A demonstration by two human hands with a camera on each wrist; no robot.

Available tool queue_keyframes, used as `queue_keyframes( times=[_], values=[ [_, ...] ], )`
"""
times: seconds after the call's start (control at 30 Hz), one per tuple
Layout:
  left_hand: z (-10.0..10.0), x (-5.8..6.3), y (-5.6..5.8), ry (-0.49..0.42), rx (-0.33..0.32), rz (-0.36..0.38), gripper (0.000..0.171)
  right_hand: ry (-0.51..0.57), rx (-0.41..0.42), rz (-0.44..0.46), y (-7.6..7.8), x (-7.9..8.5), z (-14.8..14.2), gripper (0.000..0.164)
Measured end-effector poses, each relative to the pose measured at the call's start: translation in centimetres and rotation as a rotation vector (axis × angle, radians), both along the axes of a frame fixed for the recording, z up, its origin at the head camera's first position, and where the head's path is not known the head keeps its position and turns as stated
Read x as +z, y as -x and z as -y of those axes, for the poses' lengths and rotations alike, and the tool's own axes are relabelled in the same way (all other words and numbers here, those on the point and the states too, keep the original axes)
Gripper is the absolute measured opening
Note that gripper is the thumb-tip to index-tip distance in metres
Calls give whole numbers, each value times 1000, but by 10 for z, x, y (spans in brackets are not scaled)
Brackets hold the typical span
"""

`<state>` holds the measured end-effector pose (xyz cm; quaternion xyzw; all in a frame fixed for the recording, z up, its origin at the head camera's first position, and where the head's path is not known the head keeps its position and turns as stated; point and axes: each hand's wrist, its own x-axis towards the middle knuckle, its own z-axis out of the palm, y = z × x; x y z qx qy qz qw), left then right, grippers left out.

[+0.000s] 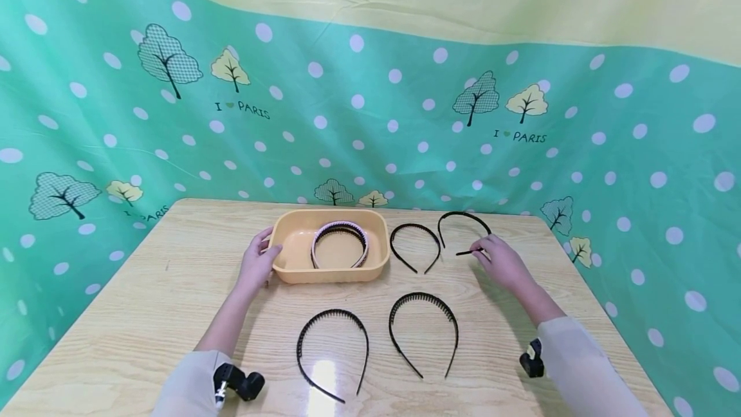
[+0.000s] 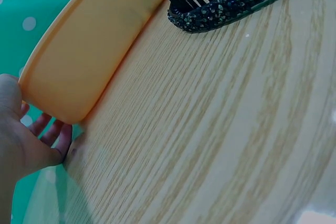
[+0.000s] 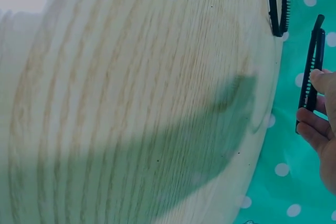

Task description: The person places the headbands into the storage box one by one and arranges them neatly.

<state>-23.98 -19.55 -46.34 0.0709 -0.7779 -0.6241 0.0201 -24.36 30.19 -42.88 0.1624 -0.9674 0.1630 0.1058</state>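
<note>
I note right hand [image 1: 499, 264] pinching a headband [image 1: 465, 214] by one side; left hand [image 1: 257, 261] gripping the tray [image 1: 289, 251]; off-centre pinch could swivel the headband into the adjacent band [image 1: 415, 226].

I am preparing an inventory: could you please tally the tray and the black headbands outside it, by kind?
Peach tray: 1
Black headbands outside it: 4 (3 lying loose, 1 in the right hand)
Total: 5
</note>
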Motion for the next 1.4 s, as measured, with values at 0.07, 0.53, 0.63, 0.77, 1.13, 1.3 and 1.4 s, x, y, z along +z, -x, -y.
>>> queue_keyframes(
  times=[0.07,0.53,0.63,0.77,1.13,1.3,1.4],
  values=[
    [0,0,0,1,0,0,55,2,1,-1,0,0,1,12],
    [1,-3,3,-3,3,4,56,15,31,-44,2,0,5,10],
    [1,-2,3,-6,-1,0,56,13,31,-47,1,-1,6,9],
    [0,-2,2,-1,-8,-13,56,7,32,-45,-1,-1,6,10],
    [1,-3,3,11,8,-8,55,-1,40,-36,0,-1,8,12],
    [1,-4,3,8,10,-9,54,11,39,-33,0,2,10,12],
    [1,-3,3,8,9,-12,54,14,41,-31,0,4,12,12]
  ],
)
